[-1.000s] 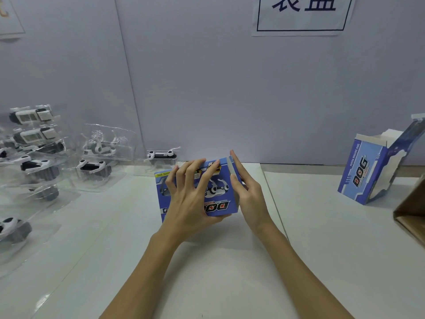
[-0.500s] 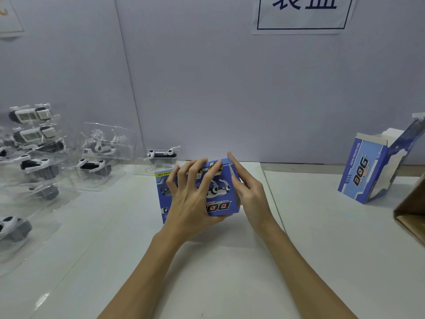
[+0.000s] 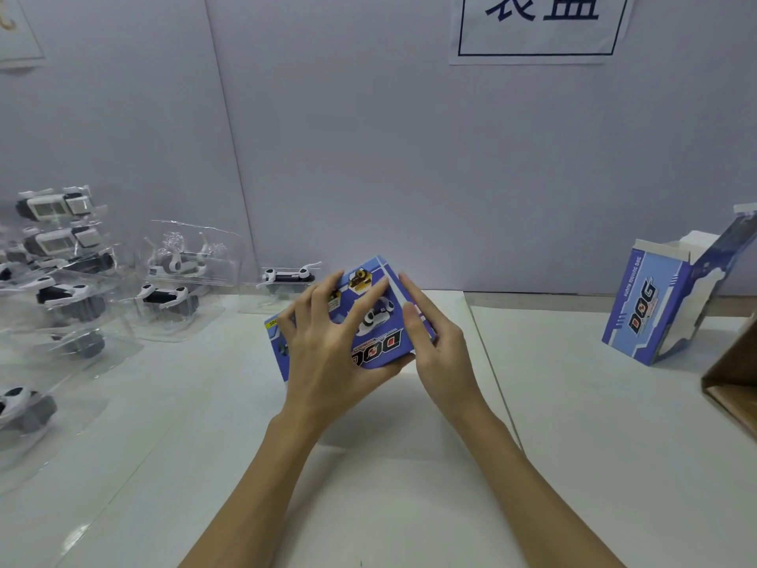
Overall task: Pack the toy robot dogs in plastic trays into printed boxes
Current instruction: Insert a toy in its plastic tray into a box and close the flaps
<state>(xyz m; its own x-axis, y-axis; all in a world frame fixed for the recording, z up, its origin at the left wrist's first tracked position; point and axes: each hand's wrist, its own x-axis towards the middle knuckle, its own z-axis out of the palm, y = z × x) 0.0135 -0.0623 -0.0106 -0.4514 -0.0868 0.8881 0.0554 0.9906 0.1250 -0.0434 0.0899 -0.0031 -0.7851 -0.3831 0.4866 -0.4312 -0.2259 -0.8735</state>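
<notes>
Two hands work one closed blue printed box point(image 3: 379, 321), a glossy cardboard carton with "DOG" lettering and a picture of a white robot dog, sitting tilted on the matte white table point(image 3: 573, 403) near its back edge. Left hand point(image 3: 327, 346) lies over the box's top face, fingers spread and slightly bent, thumb tucked under the near edge: it holds the box. Right hand point(image 3: 440, 346) presses against the box's right end with index finger straight along the pale flap edge; the remaining fingers curl against that end, so whether they grip or only press I cannot tell. Well to the right of this box stands a second box point(image 3: 651, 309), same print, upright, its top flaps open and white inside. Right of that, a corner of a brown corrugated carton point(image 3: 733, 383) enters the view. Left of the held box lie clear, crinkly, glinting plastic trays point(image 3: 184, 276), each holding a white and black toy robot dog point(image 3: 164, 297); at least seven dogs can be counted, some stacked, the far ones too blurred to count surely. Behind the box, a pale wall carries one white paper sign point(image 3: 536, 26) with dark characters.
</notes>
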